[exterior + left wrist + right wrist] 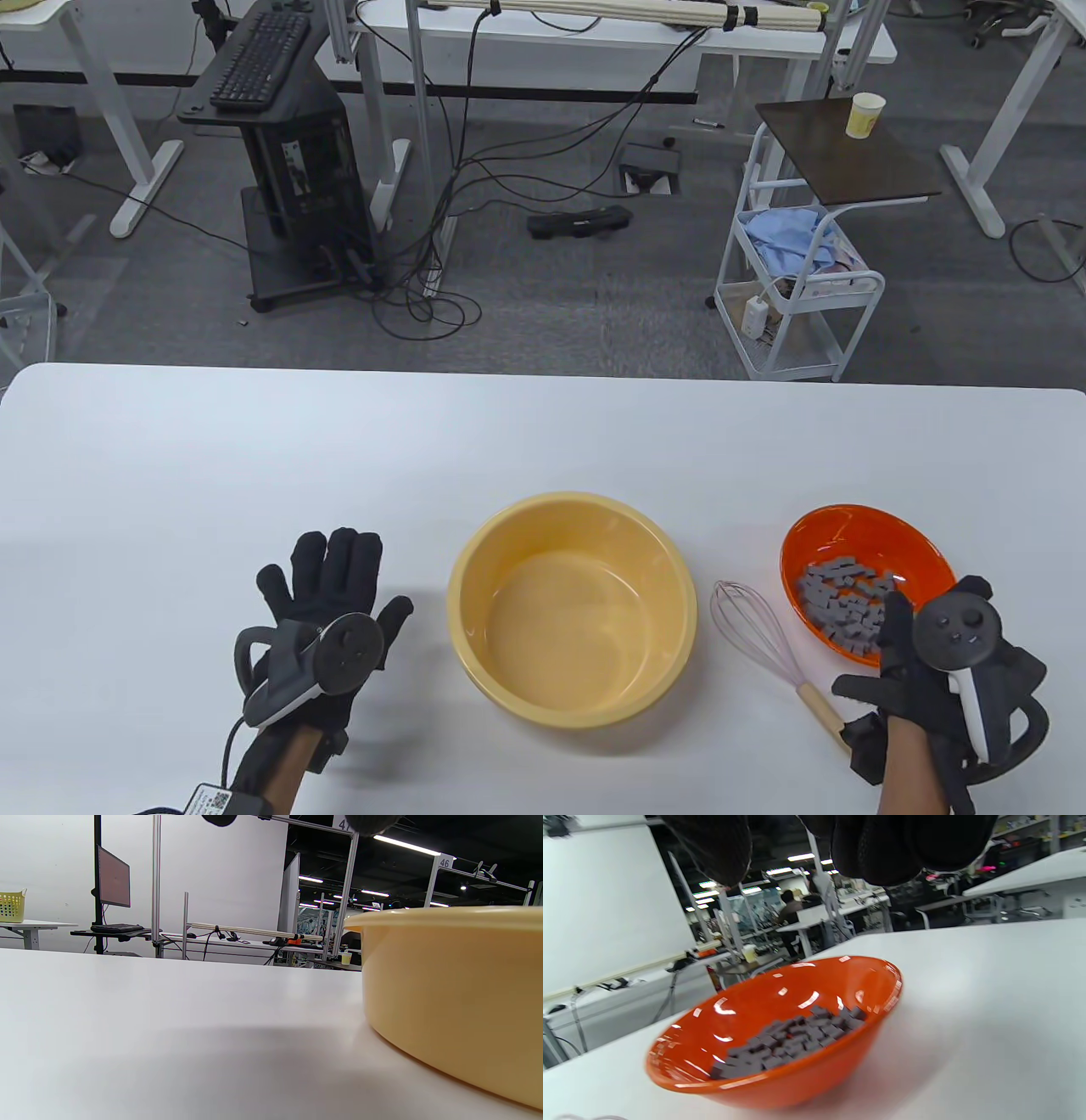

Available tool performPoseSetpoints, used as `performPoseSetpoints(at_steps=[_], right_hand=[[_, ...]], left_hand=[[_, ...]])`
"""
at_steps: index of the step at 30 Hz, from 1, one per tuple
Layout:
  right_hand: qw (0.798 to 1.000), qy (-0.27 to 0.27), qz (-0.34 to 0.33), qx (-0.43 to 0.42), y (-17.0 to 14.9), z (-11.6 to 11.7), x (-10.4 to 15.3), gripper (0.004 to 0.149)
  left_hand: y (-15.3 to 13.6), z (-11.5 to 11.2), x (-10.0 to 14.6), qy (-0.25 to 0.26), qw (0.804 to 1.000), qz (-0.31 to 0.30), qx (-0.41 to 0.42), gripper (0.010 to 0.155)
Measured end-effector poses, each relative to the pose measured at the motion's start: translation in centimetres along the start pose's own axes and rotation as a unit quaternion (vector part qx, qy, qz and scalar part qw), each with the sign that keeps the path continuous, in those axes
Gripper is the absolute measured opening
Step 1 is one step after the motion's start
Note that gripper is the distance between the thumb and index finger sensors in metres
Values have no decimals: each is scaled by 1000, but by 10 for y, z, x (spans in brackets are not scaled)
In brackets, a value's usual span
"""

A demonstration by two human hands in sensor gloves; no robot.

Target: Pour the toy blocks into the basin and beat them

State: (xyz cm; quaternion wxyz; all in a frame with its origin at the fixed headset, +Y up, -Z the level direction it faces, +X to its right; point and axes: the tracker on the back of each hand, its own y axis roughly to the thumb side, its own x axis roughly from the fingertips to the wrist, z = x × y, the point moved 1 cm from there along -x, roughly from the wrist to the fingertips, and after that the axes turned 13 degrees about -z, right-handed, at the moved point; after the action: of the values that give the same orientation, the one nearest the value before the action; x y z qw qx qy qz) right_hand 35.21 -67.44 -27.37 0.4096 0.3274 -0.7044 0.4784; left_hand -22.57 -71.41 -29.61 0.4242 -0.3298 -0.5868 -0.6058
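Black-gloved at the near edge of the white table [170, 441]: left hand [327, 594] flat, fingers straight and spread, holding nothing; right hand [912, 671] hovering at the near rim of the glossy orange plastic bowl [857, 531], fingers loosely bent, nothing visibly gripped. Just left of that hand, a pink wire whisk with a wooden handle [764, 632], lying flat. Farther in, small grey toy blocks [844, 598] heaped inside the orange bowl; round yellow plastic basin [573, 598] between the hands, centre.

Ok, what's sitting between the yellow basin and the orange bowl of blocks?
A whisk with pink wires and a wooden handle lies on the table between the yellow basin and the orange bowl; the table view shows it.
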Motion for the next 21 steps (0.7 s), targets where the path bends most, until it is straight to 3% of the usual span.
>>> performPoseSetpoints(at_steps=[13, 18, 21], right_hand=[[990, 83, 110, 23, -30, 44, -17, 89], [986, 94, 134, -22, -40, 58, -21, 95], [981, 89, 156, -77, -48, 66, -22, 91]], left_hand=[[1, 0, -1, -4, 1000, -4, 5, 76], [1, 1, -1, -2, 1000, -3, 7, 76], [1, 1, -2, -3, 1000, -3, 7, 76]])
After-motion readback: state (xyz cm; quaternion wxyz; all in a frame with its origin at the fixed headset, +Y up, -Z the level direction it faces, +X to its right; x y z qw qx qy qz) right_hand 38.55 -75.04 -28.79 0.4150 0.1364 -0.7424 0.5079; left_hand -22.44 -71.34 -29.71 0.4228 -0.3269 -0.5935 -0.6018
